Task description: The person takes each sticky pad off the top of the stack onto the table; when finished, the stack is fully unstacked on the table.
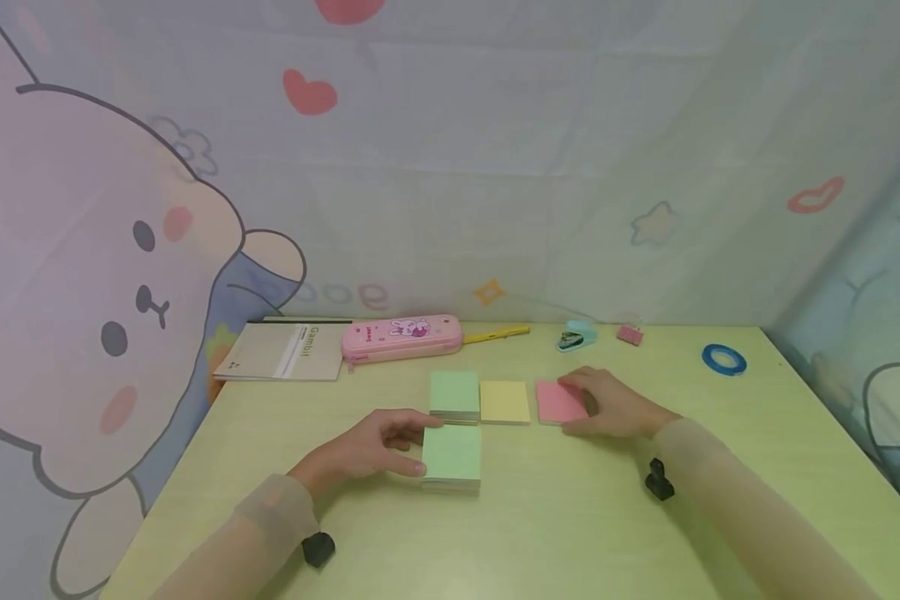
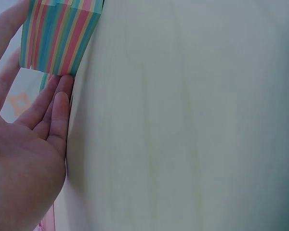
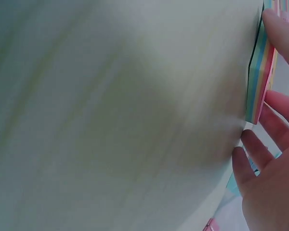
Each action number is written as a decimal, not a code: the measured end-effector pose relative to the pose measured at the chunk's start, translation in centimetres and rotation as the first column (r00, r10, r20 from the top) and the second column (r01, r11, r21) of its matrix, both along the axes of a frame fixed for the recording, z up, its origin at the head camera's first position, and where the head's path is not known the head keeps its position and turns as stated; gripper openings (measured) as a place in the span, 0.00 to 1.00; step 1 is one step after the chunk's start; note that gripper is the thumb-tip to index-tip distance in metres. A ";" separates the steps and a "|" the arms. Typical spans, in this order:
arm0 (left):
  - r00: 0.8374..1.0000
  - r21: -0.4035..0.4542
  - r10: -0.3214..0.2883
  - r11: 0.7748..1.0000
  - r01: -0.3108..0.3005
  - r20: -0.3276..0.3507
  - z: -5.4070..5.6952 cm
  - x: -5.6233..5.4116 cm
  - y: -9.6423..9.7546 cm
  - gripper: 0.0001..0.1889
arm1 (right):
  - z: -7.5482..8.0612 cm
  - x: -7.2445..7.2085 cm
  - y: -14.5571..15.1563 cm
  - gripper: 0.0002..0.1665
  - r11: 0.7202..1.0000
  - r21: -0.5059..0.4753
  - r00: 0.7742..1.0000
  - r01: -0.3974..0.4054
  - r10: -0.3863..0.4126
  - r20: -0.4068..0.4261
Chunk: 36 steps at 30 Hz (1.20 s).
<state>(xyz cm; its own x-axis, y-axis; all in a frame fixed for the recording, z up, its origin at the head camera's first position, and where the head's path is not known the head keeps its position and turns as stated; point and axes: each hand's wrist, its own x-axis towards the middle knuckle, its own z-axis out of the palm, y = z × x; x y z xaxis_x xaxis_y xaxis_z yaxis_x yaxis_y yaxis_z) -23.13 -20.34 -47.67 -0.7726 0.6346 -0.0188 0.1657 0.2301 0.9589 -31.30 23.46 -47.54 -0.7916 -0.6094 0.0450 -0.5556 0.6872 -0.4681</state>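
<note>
My left hand [image 1: 378, 446] is at the left side of a thick pad of sticky notes [image 1: 452, 454] with a green top. Its thumb touches the pad's left side and its index finger reaches the back edge. In the left wrist view the pad's side [image 2: 60, 38] shows coloured stripes. My right hand [image 1: 615, 404] holds a thinner pink-topped sticky note pad [image 1: 557, 402], thumb at the front edge and index finger at the back. Striped layers [image 3: 260, 82] show along its side. Between the hands lie another green pad [image 1: 453, 392] and a yellow pad [image 1: 505, 402], side by side.
Along the back of the table [image 1: 540, 525] lie a notebook [image 1: 270, 350], a pink pencil case [image 1: 401, 337], a yellow pen-like stick [image 1: 495, 334], a light blue stapler [image 1: 577, 336] and a pink binder clip [image 1: 630, 334]. A blue tape roll [image 1: 723, 360] lies at the right.
</note>
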 end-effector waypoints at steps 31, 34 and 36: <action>1.000 0.036 -0.026 0.999 0.026 -0.002 -0.1 -0.2 -0.1 0.34 | -0.2 -0.4 -1.5 0.46 1.000 0.028 0.999 0.006 -0.004 -0.049; 1.000 0.026 -0.023 0.999 0.023 -0.004 0.0 -0.1 -0.1 0.34 | -0.1 -0.3 -1.6 0.47 0.999 0.040 0.999 0.018 -0.017 -0.030; 1.000 0.020 -0.021 1.000 0.021 -0.007 0.0 -0.1 0.0 0.34 | -0.2 -0.3 -1.5 0.48 0.998 0.049 0.999 0.028 -0.028 -0.019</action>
